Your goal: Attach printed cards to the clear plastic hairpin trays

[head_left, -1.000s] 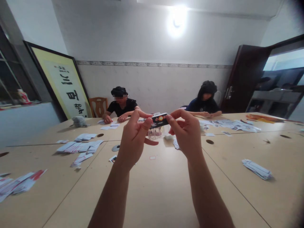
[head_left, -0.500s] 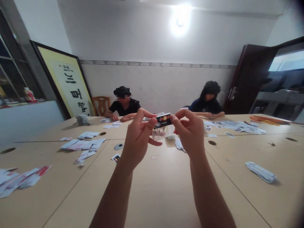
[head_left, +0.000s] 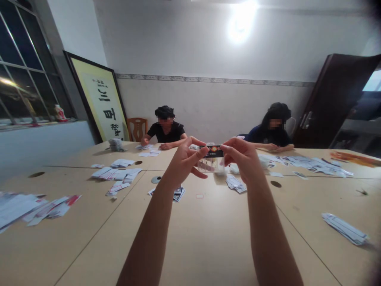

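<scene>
Both hands hold up a small clear packet (head_left: 212, 163) with a black printed header above the table (head_left: 205, 238). My left hand (head_left: 189, 161) pinches its left end between thumb and fingers, with the lower fingers stretched behind it. At the right end, the thumb and fingers of my right hand (head_left: 240, 155) are closed on the header. Small items show through the clear part, too small to name. Below my left forearm lie some dark-printed cards (head_left: 179, 194). A pile of white cards (head_left: 236, 184) is beside my right hand.
Stacks of white cards (head_left: 117, 173) and papers (head_left: 20, 206) lie on the left. A bundle of strips (head_left: 344, 228) and scattered cards (head_left: 312, 163) are on the right. Across the table sit one person (head_left: 166, 129) and another person (head_left: 272, 129), their hands on the tabletop.
The view has shifted left. The packet, tilted before, is now nearly level and faces me, still in both hands. The person at the left has raised one hand slightly.
</scene>
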Demonstrator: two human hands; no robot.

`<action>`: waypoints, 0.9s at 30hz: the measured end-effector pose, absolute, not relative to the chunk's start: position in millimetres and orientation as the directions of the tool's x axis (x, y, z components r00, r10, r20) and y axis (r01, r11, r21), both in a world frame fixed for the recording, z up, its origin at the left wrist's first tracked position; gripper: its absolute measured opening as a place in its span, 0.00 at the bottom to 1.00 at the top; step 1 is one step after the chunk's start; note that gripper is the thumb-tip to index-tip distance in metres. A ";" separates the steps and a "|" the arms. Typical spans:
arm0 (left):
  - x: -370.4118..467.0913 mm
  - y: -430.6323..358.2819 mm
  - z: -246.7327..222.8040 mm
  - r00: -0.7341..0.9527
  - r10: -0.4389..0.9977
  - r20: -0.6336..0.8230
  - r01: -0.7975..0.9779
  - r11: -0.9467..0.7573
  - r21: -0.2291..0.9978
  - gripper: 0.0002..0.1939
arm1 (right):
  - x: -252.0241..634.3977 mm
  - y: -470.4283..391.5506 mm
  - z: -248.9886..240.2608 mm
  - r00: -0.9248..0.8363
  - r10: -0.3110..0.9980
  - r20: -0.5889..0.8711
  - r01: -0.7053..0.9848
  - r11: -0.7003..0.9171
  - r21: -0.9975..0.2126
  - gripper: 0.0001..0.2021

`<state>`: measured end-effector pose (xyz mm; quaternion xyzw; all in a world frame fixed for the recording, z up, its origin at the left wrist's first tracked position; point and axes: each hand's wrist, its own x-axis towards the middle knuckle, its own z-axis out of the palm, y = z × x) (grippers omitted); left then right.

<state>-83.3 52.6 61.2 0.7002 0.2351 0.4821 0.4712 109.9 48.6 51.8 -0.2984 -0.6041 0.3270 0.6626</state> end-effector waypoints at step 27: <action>-147.5 151.6 15.4 -0.034 0.977 0.210 0.005 -0.210 0.978 0.10 | 114.9 29.2 57.6 0.003 0.755 0.655 0.154 0.647 -0.747 0.14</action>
